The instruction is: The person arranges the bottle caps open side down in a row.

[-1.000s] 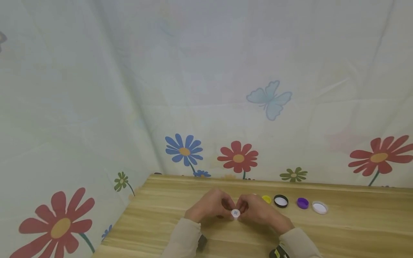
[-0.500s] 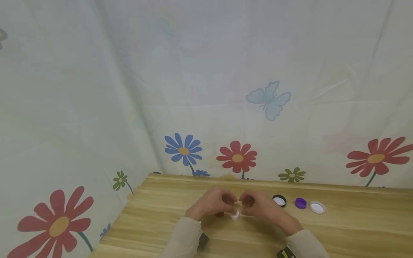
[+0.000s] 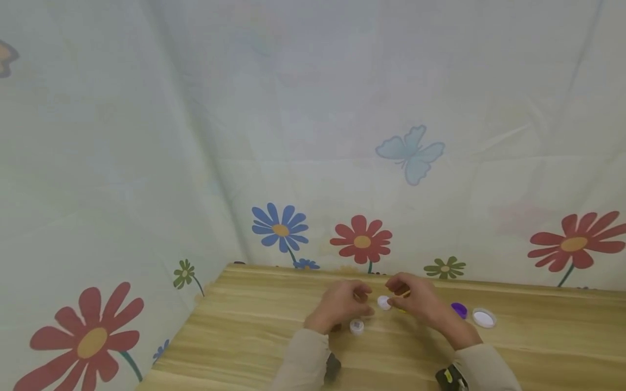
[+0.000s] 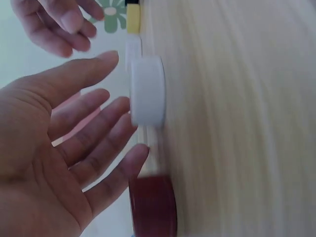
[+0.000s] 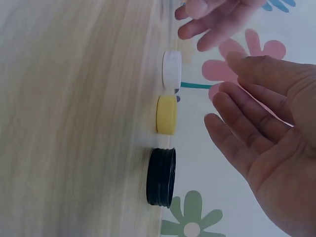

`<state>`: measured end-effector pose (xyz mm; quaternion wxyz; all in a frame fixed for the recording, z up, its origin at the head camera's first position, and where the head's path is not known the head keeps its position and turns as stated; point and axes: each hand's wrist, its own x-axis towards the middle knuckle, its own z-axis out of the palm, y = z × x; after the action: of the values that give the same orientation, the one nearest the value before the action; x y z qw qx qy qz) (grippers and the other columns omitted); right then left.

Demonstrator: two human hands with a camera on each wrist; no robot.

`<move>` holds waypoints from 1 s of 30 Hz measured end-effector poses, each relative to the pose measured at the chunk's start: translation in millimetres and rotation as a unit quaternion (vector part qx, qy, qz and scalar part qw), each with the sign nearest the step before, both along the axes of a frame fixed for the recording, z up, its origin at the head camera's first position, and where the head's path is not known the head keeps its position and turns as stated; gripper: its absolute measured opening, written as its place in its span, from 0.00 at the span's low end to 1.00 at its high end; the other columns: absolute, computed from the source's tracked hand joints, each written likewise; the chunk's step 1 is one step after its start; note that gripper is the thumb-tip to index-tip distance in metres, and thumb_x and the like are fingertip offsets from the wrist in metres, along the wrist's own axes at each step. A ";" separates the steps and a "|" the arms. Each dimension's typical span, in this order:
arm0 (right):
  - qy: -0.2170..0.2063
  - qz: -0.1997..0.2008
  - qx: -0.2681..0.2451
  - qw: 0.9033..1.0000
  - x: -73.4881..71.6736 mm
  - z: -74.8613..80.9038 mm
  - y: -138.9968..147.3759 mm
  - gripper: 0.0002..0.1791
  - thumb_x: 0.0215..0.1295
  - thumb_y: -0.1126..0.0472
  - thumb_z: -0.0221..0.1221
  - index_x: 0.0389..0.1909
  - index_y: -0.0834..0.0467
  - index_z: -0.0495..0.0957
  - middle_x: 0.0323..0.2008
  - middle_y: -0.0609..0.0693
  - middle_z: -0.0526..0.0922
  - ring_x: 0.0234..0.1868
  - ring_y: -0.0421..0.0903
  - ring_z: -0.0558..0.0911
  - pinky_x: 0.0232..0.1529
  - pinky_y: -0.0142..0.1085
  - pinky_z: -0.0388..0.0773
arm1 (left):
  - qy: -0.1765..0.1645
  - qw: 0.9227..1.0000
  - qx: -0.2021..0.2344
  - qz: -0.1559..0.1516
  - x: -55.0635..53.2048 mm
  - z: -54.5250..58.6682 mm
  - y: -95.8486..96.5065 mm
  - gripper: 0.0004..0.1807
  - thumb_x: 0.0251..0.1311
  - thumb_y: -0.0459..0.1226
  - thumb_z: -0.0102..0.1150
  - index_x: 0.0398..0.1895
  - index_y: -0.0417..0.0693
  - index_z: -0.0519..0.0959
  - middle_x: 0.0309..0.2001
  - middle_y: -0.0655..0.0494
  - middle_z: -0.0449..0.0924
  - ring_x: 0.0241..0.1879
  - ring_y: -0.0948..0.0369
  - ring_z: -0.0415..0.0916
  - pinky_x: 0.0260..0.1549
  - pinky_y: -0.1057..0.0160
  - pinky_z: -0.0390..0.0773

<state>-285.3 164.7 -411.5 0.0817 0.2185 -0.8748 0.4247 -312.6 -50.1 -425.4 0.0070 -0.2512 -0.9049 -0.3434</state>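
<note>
We've let go
Left hand (image 3: pixel 340 305) open, round white plastic cap (image 3: pixel 357 327) at its five o'clock; right hand (image 3: pixel 418 300) open, shifted toward two o'clock.

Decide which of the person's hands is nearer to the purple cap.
Right. In the head view, the right hand is beside the purple cap, on its left; the left hand is farther left, beyond the right hand.
</note>
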 end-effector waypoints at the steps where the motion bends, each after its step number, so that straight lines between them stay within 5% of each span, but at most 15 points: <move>1: 0.004 -0.003 0.006 1.000 -0.2 0.3 0.2 0.13 0.55 0.69 0.68 0.42 0.62 0.79 0.40 0.55 0.82 0.43 0.55 0.81 0.44 0.45 0.80 | 0.002 1.000 0.001 0.003 0.0 -0.3 3.0 0.21 0.47 0.39 0.75 0.47 0.45 0.83 0.37 0.58 0.84 0.36 0.67 0.78 0.38 0.67 0.77; 10: 0.027 -0.031 0.070 0.997 -4.5 -0.1 4.0 0.17 0.53 0.68 0.69 0.44 0.64 0.79 0.43 0.57 0.83 0.46 0.57 0.80 0.48 0.51 0.77 | 0.002 1.000 -0.004 0.011 -3.9 -3.3 18.4 0.20 0.49 0.40 0.74 0.46 0.46 0.84 0.36 0.61 0.84 0.34 0.70 0.76 0.37 0.68 0.76; 24: -0.021 -0.017 0.095 0.995 -12.5 -14.7 7.0 0.15 0.55 0.68 0.68 0.44 0.63 0.80 0.43 0.56 0.83 0.48 0.57 0.80 0.51 0.53 0.75 | 0.006 1.000 0.004 -0.003 -3.5 -5.7 19.3 0.12 0.51 0.35 0.71 0.41 0.47 0.85 0.34 0.61 0.84 0.34 0.68 0.78 0.37 0.69 0.75; 30: 0.006 0.010 0.098 0.995 -12.7 -18.6 6.9 0.14 0.52 0.69 0.67 0.41 0.61 0.80 0.39 0.52 0.84 0.44 0.54 0.81 0.48 0.51 0.76 | -0.002 1.000 0.010 -0.001 -2.5 -6.6 19.0 0.12 0.51 0.35 0.71 0.40 0.48 0.85 0.34 0.61 0.84 0.35 0.66 0.77 0.36 0.68 0.75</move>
<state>-298.1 171.7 -430.1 0.0607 0.2367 -0.9094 0.3366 -315.0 -31.1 -431.9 0.0070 -0.2514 -0.9012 -0.3531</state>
